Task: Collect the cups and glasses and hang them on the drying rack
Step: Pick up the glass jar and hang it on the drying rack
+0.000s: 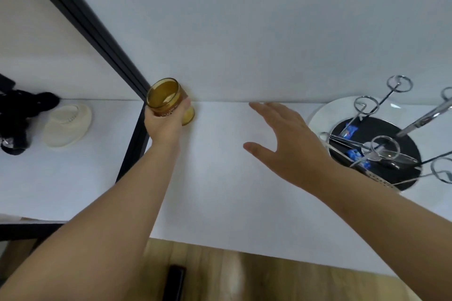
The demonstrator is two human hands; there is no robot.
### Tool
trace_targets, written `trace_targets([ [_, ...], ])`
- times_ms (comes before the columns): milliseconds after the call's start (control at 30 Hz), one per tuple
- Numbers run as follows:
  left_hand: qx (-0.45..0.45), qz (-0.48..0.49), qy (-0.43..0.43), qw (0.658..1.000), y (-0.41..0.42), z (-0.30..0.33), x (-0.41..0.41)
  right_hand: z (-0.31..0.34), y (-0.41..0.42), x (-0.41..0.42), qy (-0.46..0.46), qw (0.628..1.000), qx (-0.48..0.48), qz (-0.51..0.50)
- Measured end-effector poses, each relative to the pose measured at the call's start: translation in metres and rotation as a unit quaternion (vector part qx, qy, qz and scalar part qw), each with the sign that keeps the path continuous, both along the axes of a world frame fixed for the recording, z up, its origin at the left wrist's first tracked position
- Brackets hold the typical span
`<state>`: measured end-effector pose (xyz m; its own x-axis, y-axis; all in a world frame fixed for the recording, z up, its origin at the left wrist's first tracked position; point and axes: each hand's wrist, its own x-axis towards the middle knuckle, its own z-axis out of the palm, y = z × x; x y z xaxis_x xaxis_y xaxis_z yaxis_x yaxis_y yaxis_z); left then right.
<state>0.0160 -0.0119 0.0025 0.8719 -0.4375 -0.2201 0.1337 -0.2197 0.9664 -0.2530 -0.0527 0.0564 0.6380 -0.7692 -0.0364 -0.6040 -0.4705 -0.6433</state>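
The left hand (163, 122) has its grip wrapped around an amber glass (168, 100) — a smooth, translucent cylinder tipped so its open mouth faces up and toward the camera, with pale lettering partly covered by the fingers. The glass is off the tabletop (220, 178), near the back edge where the matte white surface meets the plain wall. Just left of the glass a black metal frame post (93, 29) runs diagonally down and meets the tabletop behind the hand.

The right hand (287, 144) hovers to the right of the glass, grip released, palm down and fingers spread flat, holding nothing.

Well to the right of the glass stands the drying rack (381, 144) — thin chrome rods ending in round wire loops, rising from a glossy black disc set on a white round plate. A few small blue bits lie on the disc; I cannot tell what they are.

Far left of the glass, beyond the post, a cream ribbed bowl-shaped object (68, 124) lies tilted beside a fuzzy black bundle (19, 120).
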Motion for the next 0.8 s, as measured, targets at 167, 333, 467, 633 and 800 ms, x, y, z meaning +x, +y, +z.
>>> trace_targets([
  [167,-0.037,-0.089,0.043,0.994,0.007,0.04,-0.063,0.009,0.008,-0.021,-0.067,0.996,0.043,-0.038],
  [333,-0.087,-0.161,0.108,0.977,0.033,0.083,-0.156,0.032,0.02,-0.057,-0.108,0.99,0.071,-0.058],
  [467,-0.077,-0.193,0.134,0.969,0.052,0.102,-0.219,0.047,0.035,-0.093,-0.157,0.981,0.093,-0.073],
  [633,-0.1,-0.242,0.168,0.95,0.061,0.121,-0.29,0.054,0.058,-0.15,-0.228,0.959,0.112,-0.128],
  [800,-0.125,-0.271,0.263,0.918,0.067,0.135,-0.353,0.066,0.067,-0.206,-0.296,0.929,0.143,-0.17],
])
